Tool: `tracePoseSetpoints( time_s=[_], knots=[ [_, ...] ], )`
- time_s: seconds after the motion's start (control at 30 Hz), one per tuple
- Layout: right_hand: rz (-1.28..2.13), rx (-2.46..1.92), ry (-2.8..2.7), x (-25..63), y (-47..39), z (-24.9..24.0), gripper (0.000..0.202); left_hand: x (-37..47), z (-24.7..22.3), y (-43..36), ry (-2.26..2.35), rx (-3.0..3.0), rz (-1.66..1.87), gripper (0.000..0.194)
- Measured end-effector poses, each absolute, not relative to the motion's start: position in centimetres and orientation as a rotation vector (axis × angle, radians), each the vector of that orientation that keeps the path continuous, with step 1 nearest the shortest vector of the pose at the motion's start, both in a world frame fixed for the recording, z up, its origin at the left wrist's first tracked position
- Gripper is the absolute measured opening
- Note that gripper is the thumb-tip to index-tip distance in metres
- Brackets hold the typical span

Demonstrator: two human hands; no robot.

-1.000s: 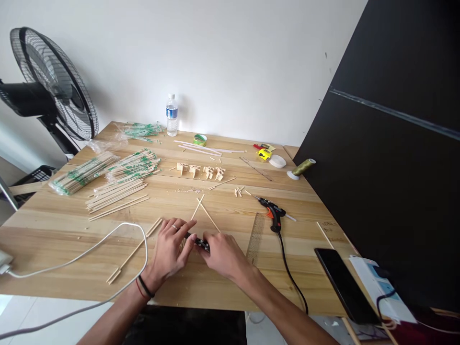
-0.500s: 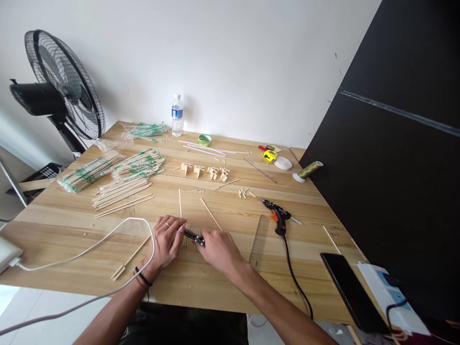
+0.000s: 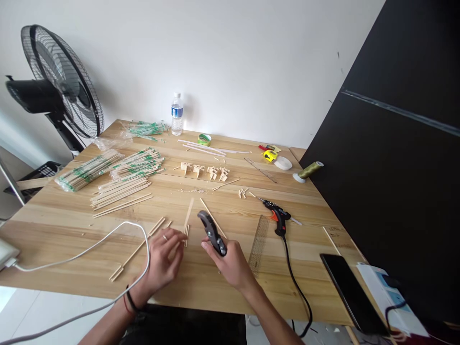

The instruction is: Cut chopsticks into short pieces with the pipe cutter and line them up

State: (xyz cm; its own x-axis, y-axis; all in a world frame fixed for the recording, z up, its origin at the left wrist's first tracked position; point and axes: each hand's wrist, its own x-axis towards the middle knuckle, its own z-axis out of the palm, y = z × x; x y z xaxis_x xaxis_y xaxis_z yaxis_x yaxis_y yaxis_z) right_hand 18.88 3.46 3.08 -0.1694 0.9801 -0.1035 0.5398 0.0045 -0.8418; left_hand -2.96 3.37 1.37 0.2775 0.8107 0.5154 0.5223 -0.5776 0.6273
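White wall (image 3: 233, 72) behind, black panel (image 3: 395, 167) leaning at right, pale wood tabletop (image 3: 57, 230) crowded at its far and left parts. Chief change over the last half second: the hands have parted. Right hand (image 3: 232, 263) now holds the dark tool (image 3: 212, 232), pliers by the look, raised with its far end pointing up and away; earlier that end lay against the left hand. Fingers wrapped firmly round the tool's near part. Left hand (image 3: 163, 261) has drawn back leftward, fingers loosely curled, thumb apart from them; whether it pinches anything, cannot tell. Fingertips just beside a few short sticks (image 3: 186, 235) lying side by side between the hands. Beyond these, a blurred stick (image 3: 189, 211), leaning differently than before, probably in motion. Judgement: tool and left hand are disengaged, a break between two strokes of the stick work. Long stick (image 3: 209, 212) slants just behind the tool and runs toward the right hand. White cable (image 3: 147, 247) loops close by the left wrist, the likeliest snag on that side. Ruler (image 3: 259, 242) and glue gun (image 3: 278, 215) bound the right hand's space. Left of the left hand, a joined piece (image 3: 124, 266), long with short ends. Farther off: four small blocks (image 3: 212, 173) in a row, offcuts (image 3: 243, 193), bagged bundles (image 3: 89, 170), bottle (image 3: 177, 115). Phone (image 3: 354, 292) near right edge.
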Motion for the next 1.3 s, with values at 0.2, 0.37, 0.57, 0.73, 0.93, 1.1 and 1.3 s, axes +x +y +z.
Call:
tracePoseSetpoints(
  time_s=[0.2,0.37,0.57,0.73,0.93,1.1,1.3],
  knots=[
    [1.339,-1.404,-1.149,17.5,3.1,2.1,0.043,-1.5,2.2,0.7,0.954,2.297,0.891,0.029],
    [1.27,-1.444,-1.025,19.2,3.2,0.2,0.043,-5.4,1.4,3.3,1.39,2.262,0.863,0.028],
    [1.279,-1.487,-0.999,19.7,2.3,-1.6,0.046,-7.3,0.2,6.0,1.862,2.243,0.497,0.014],
    [1.31,-1.457,-0.986,19.6,2.0,-2.0,0.044,-5.6,0.4,6.6,1.926,2.222,0.461,0.017],
    [1.353,-1.444,-0.977,19.8,2.2,-1.7,0.043,-3.4,-0.1,6.7,1.861,2.172,0.512,0.021],
    [1.36,-1.439,-0.986,19.7,2.1,-1.4,0.044,-3.7,-0.2,6.2,1.736,2.177,0.555,0.03],
    [1.356,-1.429,-0.997,19.8,2.2,-1.6,0.041,-5.0,-0.7,6.8,1.487,2.188,0.64,0.049]
  ],
)
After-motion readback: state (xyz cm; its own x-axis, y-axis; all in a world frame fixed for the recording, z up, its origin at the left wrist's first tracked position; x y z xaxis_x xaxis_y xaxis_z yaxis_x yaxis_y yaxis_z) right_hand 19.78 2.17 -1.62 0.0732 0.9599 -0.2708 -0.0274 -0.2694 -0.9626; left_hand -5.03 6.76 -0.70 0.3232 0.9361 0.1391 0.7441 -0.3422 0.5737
